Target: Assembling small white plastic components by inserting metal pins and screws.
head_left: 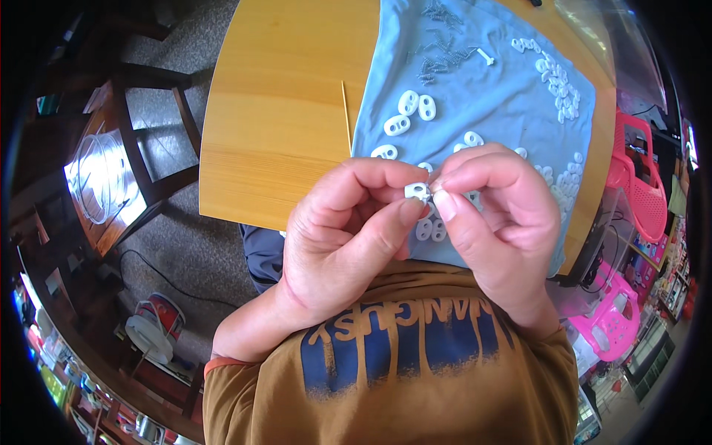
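Above the near part of a light blue cloth [489, 96], my two hands meet at a small white two-hole cord lock [417, 190]. My left hand [337, 237] pinches it between thumb and index finger. The thumb and fingertips of my right hand [504, 211] are closed at the lock's right end, on a tiny part mostly hidden by the fingers. More white cord locks [408, 102] lie just beyond my left hand, and others [431, 229] are partly covered by my hands. Thin metal springs [437, 59] are heaped at the far side, next to one white peg-shaped piece [485, 56].
Small white pieces [560, 85] lie along the cloth's right side, with another group [567, 182] nearer. A thin stick [345, 115] rests on the wooden table [282, 119]. Pink plastic chairs [641, 178] stand at right; a wooden chair [141, 148] and bucket [156, 326] at left.
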Available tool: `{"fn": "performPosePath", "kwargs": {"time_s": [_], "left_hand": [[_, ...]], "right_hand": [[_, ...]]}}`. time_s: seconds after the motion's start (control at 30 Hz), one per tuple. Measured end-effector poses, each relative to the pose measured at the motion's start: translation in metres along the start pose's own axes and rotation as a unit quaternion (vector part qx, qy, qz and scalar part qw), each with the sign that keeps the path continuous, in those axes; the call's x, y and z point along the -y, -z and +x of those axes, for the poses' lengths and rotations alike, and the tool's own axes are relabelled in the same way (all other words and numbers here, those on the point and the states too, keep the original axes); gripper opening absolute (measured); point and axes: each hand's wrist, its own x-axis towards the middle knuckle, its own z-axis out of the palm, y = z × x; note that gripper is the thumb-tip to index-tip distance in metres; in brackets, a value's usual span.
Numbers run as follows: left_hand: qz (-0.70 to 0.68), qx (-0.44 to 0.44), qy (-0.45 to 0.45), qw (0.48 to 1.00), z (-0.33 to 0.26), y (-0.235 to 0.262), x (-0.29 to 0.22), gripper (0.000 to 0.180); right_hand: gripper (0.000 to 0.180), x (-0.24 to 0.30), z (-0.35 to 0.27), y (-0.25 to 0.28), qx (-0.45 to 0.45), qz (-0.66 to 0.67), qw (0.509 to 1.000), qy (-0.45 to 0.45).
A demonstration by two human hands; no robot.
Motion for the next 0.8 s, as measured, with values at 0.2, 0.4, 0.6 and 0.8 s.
{"fn": "performPosePath", "kwargs": {"time_s": [0.2, 0.4, 0.6, 0.8], "left_hand": [[0.06, -0.009, -0.013, 0.998, -0.0005, 0.0012, -0.0002, 0.02], [0.073, -0.005, -0.024, 0.997, -0.0015, 0.0016, -0.0004, 0.018], [0.086, -0.012, -0.031, 0.996, -0.0024, 0.0016, -0.0012, 0.018], [0.111, -0.016, -0.035, 0.993, -0.003, 0.0047, 0.0012, 0.019]], "right_hand": [[0.017, 0.0027, 0.0011, 0.0014, 0.046, -0.098, 0.991, 0.074], [0.015, 0.0005, -0.0001, 0.003, 0.061, -0.04, 0.997, 0.031], [0.016, -0.0033, -0.0027, -0.0031, 0.006, 0.02, 1.0, 0.011], [0.016, -0.0061, -0.0044, -0.0036, 0.015, 0.009, 1.0, 0.006]]}}
